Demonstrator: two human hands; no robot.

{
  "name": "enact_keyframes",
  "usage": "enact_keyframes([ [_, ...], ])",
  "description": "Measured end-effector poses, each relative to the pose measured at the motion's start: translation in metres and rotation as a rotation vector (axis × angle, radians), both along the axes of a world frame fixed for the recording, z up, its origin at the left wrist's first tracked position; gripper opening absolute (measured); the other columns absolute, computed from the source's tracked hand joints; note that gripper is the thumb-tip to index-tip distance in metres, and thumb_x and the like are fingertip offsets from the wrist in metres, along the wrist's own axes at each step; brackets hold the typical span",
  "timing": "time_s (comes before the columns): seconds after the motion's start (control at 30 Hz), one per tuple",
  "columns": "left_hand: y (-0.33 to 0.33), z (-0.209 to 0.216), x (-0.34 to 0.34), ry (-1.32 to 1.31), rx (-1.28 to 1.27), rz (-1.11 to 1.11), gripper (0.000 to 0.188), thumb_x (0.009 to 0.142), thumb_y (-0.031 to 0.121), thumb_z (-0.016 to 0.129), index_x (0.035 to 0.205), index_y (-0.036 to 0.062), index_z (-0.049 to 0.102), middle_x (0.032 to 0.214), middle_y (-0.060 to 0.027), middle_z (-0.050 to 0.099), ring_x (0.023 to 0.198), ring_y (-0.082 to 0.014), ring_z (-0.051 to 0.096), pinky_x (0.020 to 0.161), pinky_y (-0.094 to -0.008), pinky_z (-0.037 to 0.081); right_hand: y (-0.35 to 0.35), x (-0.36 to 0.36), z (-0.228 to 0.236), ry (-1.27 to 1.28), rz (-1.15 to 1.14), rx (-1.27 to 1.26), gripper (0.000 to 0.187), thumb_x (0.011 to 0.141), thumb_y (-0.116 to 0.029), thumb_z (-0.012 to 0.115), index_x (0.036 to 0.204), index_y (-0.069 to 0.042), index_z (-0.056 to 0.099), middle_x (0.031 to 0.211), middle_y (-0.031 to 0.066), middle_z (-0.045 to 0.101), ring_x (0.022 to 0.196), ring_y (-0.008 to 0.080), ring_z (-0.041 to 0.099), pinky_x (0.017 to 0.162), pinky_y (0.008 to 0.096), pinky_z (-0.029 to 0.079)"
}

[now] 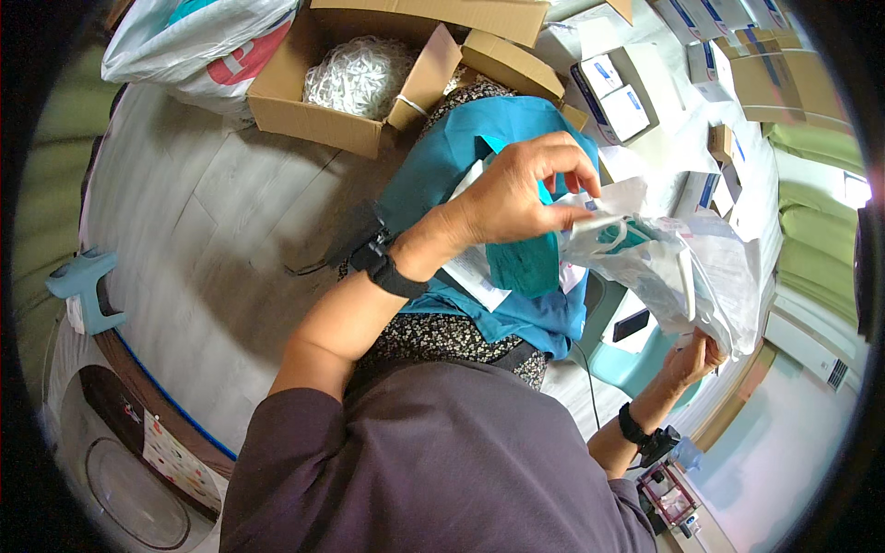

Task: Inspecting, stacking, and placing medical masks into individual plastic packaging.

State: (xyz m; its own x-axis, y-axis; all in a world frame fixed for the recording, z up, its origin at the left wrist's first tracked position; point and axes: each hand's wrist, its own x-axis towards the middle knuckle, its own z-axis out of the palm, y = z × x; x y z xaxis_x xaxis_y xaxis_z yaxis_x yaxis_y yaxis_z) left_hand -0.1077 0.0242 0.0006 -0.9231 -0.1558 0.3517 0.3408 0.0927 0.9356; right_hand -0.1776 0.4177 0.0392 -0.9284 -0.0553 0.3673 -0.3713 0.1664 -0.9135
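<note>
My left hand (530, 184) reaches across my lap, its thumb and curled fingers at the mouth of a clear plastic bag (733, 253). My right hand (696, 358) grips the bag's other end, lower and farther right. Through the plastic show white cord-like strips and something green; their kind I cannot make out. Under my left hand, a teal folded piece (524, 267) and white paper (475, 276) lie on a blue cloth (442, 138) spread over my lap.
An open cardboard box (318, 129) holds a heap of white elastic-looking loops (359, 78). Beside it stands a white bag (175, 64). Small boxes (622, 106) sit in a tray at upper right. A dark phone (631, 324) lies on a pale-green stool (613, 355). A blue stool (88, 286) stands far left.
</note>
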Motion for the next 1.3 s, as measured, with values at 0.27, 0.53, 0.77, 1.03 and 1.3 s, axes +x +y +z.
enact_keyframes([
  [0.27,0.026,0.013,0.008,0.233,-0.196,0.083,0.036,0.064,0.017,0.086,0.096,0.0098,0.070,0.105,-0.0053,0.062,0.101,-0.0251,0.061,0.088,-0.0360,0.048,0.017,-0.002,-0.011,-0.117,0.110,-0.075,0.043,0.083,-0.008,0.069,0.121,0.009,0.060,0.117,0.0225,0.066,0.099,0.0341,0.070,0.091,0.0490,0.057],
  [0.53,0.029,0.007,0.008,0.292,-0.169,0.046,0.017,0.070,0.010,0.079,0.085,0.0082,0.071,0.097,-0.0046,0.064,0.091,-0.0246,0.061,0.081,-0.0366,0.046,0.025,-0.005,-0.024,0.001,0.022,-0.034,0.047,0.085,-0.014,0.068,0.125,0.007,0.057,0.119,0.0225,0.065,0.107,0.0358,0.067,0.091,0.0476,0.057],
  [0.77,0.009,-0.008,0.009,-0.085,0.504,0.002,0.016,0.087,0.003,0.072,0.101,0.0023,0.066,0.099,-0.0035,0.069,0.094,-0.0100,0.062,0.083,-0.0249,0.050,0.062,0.000,-0.001,-0.150,-0.314,-0.186,0.025,0.084,-0.010,0.065,0.108,-0.002,0.067,0.110,0.0137,0.068,0.100,0.0283,0.066,0.084,0.0393,0.056],
  [1.03,-0.001,-0.053,-0.006,-0.437,-0.327,0.217,0.051,0.079,0.015,0.074,0.127,0.0057,0.059,0.120,-0.0233,0.061,0.109,-0.0433,0.059,0.096,-0.0459,0.049,0.092,0.006,-0.022,-0.038,-0.038,-0.288,0.024,0.091,-0.010,0.059,0.113,-0.001,0.064,0.108,0.0106,0.067,0.098,0.0229,0.066,0.084,0.0371,0.055],
  [1.3,0.001,-0.014,0.008,-0.252,-0.683,0.383,0.032,0.082,0.014,0.075,0.112,0.0045,0.070,0.119,-0.0165,0.062,0.104,-0.0342,0.061,0.093,-0.0414,0.049,0.088,0.049,-0.028,-0.065,-0.119,-0.278,0.025,0.092,-0.009,0.058,0.115,-0.001,0.062,0.109,0.0107,0.067,0.099,0.0223,0.065,0.088,0.0372,0.053],
])
